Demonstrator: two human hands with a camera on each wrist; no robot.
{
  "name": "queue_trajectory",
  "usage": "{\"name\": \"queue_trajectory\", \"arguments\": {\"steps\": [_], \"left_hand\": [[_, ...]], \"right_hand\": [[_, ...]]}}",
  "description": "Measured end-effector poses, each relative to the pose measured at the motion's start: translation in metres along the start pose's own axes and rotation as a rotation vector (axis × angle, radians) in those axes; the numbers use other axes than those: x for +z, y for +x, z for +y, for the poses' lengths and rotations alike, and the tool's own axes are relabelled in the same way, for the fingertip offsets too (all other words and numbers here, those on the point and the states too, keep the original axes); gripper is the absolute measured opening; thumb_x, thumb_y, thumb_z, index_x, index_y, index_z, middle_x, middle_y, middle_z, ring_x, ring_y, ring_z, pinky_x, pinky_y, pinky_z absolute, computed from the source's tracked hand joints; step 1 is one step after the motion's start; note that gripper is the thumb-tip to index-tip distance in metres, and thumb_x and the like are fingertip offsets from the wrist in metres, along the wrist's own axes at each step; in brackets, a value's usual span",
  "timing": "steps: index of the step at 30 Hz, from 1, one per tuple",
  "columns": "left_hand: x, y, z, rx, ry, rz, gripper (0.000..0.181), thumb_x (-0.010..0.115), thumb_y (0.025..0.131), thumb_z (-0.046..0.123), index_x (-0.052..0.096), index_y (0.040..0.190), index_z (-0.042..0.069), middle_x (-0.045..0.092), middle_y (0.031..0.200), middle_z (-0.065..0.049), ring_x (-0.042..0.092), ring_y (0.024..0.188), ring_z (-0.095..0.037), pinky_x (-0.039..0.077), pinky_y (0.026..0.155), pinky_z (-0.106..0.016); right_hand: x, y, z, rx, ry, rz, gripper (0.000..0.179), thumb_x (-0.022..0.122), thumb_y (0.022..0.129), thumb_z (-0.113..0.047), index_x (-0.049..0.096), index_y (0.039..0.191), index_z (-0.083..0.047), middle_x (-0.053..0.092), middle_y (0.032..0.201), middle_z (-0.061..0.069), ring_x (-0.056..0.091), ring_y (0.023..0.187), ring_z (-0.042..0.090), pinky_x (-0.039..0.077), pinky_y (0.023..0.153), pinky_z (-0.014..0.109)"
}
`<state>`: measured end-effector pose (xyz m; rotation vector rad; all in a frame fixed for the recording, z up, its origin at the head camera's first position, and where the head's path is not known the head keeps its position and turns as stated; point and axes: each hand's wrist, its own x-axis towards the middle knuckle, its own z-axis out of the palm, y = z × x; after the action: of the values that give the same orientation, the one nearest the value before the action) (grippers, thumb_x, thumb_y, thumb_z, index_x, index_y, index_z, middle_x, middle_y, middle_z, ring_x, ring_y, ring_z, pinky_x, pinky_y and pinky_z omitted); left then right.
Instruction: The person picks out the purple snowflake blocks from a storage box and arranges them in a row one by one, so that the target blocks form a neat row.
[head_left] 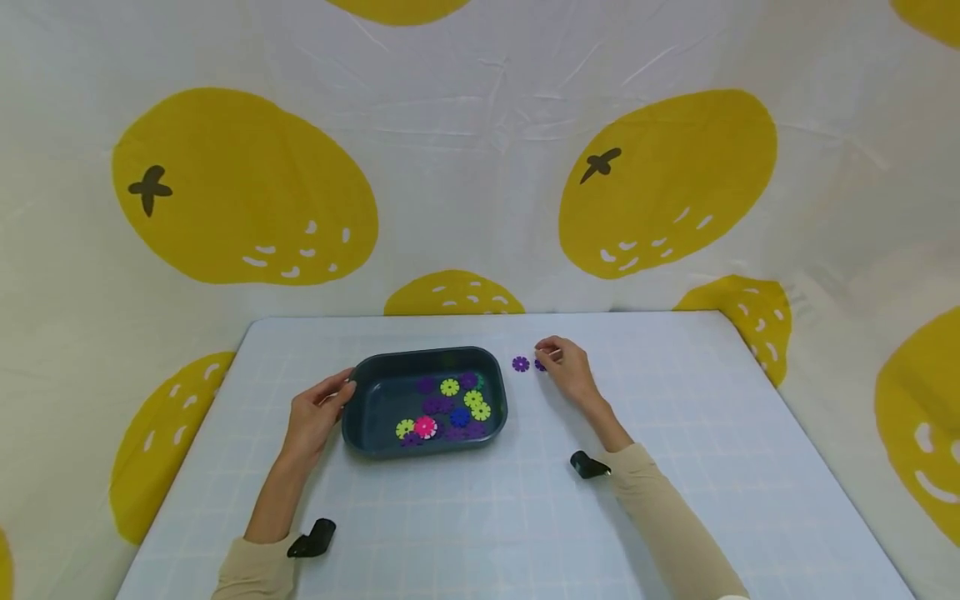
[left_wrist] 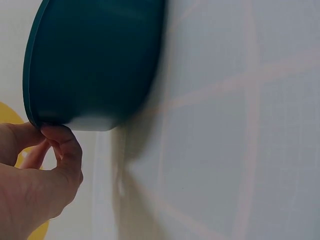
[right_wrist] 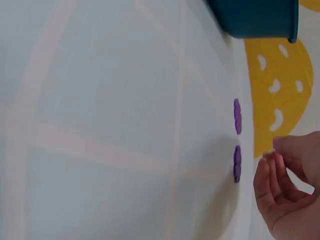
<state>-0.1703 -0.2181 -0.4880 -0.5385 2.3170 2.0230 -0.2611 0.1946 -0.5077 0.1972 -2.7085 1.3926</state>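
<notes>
A dark teal plastic tray (head_left: 381, 408) sits left of centre on the table. My left hand (head_left: 313, 417) pinches its left rim between thumb and fingers, which the left wrist view shows close up. Inside the tray lie several flower-shaped snowflake discs: purple, yellow-green, a pink one (head_left: 425, 427), a blue one (head_left: 460, 417) and a green one partly hidden. Right of the tray, two purple snowflake discs lie side by side, the left one (head_left: 521, 364) and the right one (right_wrist: 237, 164). Just above the right one hovers my right hand (head_left: 568, 371), fingers loosely bent, nothing visible between thumb and fingertips.
The table (head_left: 465, 525) has a pale checked cover. Behind it hangs a white cloth (head_left: 465, 183) printed with yellow fruit. A black camera mount sits at each wrist, the left one (head_left: 312, 539) and the right one (head_left: 589, 465).
</notes>
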Motion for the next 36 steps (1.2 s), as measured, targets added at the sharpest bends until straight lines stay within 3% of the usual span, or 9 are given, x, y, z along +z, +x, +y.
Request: {"name": "queue_trajectory", "arguments": {"steps": [8,18,26,36], "left_hand": [[-0.001,0.0,0.0,-0.012,-0.009,-0.005,0.052,0.072,0.099,0.031,0.06,0.145,0.011,0.059,0.12,0.002,0.059,0.093,0.0,0.052,0.077,-0.015],[-0.001,0.0,0.001,-0.012,-0.01,-0.018,0.053,0.071,0.1,0.031,0.058,0.147,0.011,0.058,0.121,0.003,0.059,0.092,0.001,0.052,0.077,-0.015],[-0.001,-0.001,0.001,-0.002,-0.026,-0.021,0.051,0.07,0.1,0.03,0.059,0.145,0.008,0.059,0.112,0.007,0.059,0.091,0.0,0.052,0.077,-0.016],[-0.002,0.0,0.002,-0.005,-0.025,-0.025,0.052,0.07,0.1,0.03,0.059,0.146,0.009,0.058,0.114,0.005,0.059,0.092,-0.001,0.052,0.077,-0.016]], "right_hand": [[0.006,0.0,-0.033,-0.065,0.028,-0.07,0.016,0.067,0.101,-0.012,0.069,0.114,-0.002,0.07,0.103,0.012,0.065,0.093,0.024,0.057,0.09,0.036],[0.016,-0.005,-0.064,-0.236,0.044,-0.173,0.015,0.072,0.097,-0.01,0.07,0.11,-0.001,0.071,0.099,0.009,0.065,0.089,0.022,0.058,0.086,0.036],[0.03,-0.009,-0.076,-0.346,0.068,-0.307,0.019,0.072,0.097,-0.005,0.069,0.114,0.002,0.071,0.104,0.012,0.066,0.091,0.021,0.058,0.083,0.033],[0.052,-0.011,-0.091,-0.461,0.028,-0.408,0.02,0.07,0.097,0.0,0.067,0.115,0.006,0.069,0.105,0.015,0.066,0.091,0.022,0.056,0.082,0.026]]}}
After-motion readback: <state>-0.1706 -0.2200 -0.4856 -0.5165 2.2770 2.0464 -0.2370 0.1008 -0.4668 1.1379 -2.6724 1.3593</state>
